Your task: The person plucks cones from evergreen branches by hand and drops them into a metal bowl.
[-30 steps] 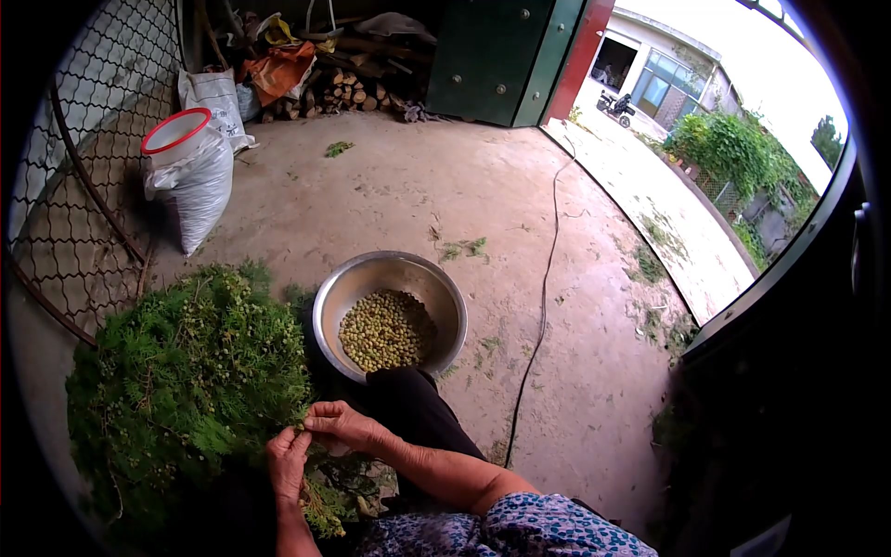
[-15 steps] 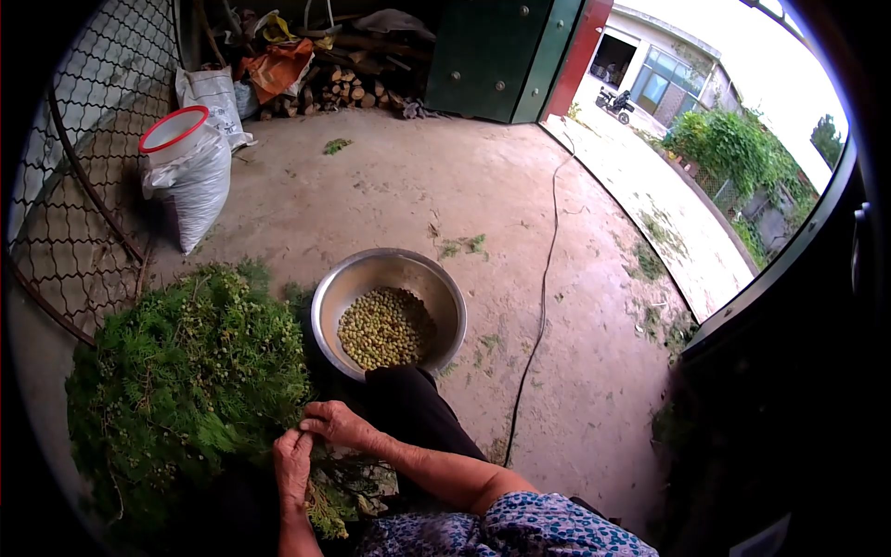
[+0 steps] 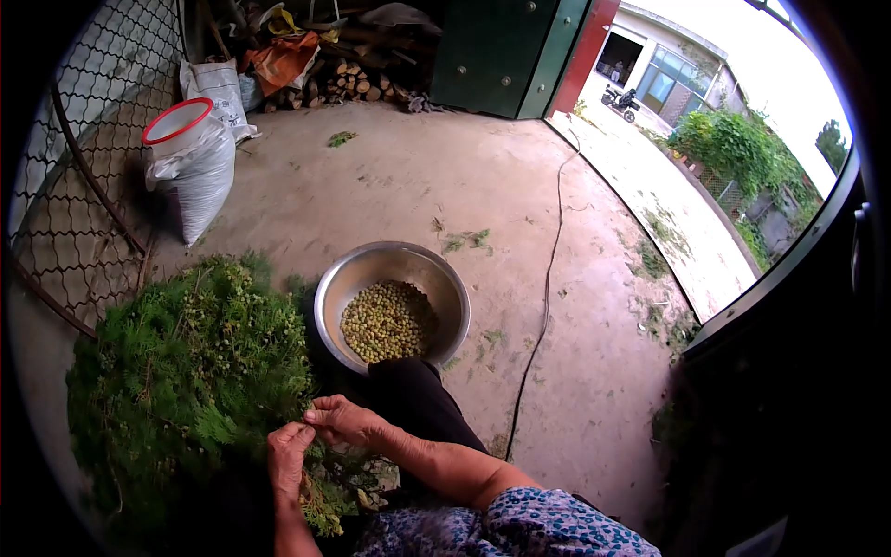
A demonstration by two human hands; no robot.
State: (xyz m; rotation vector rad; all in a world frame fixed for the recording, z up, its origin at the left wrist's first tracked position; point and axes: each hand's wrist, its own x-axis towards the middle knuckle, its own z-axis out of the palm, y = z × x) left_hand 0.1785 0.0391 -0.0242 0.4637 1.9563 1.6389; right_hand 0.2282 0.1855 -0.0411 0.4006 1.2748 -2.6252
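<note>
At the right edge of a heap of green evergreen branches [image 3: 195, 362], both hands are close together. My left hand [image 3: 290, 457] has its thumb and fingers pinched, with the fingertips turned toward the other hand. My right hand [image 3: 343, 420] reaches in from the right, also pinching, just above and beside the left fingertips. Whatever lies between the fingers is too small to make out. Loose sprigs [image 3: 323, 506] lie below the hands. Beyond my dark-trousered knee [image 3: 413, 385] stands a metal basin [image 3: 450, 288] with many small round yellow-green seed cones [image 3: 385, 325] in it.
A full white sack [image 3: 204, 190] with a red-rimmed ring [image 3: 178, 121] at its mouth stands by a wire mesh panel [image 3: 102, 176]. Stacked firewood [image 3: 348, 84] is at the back, beside a green metal door [image 3: 492, 56]. A black cable [image 3: 548, 297] crosses the concrete floor.
The two hands have drawn slightly apart, the left shifting a little left and the right turning slightly upward. The whole view has tilted a little; basin and heap stay in place.
</note>
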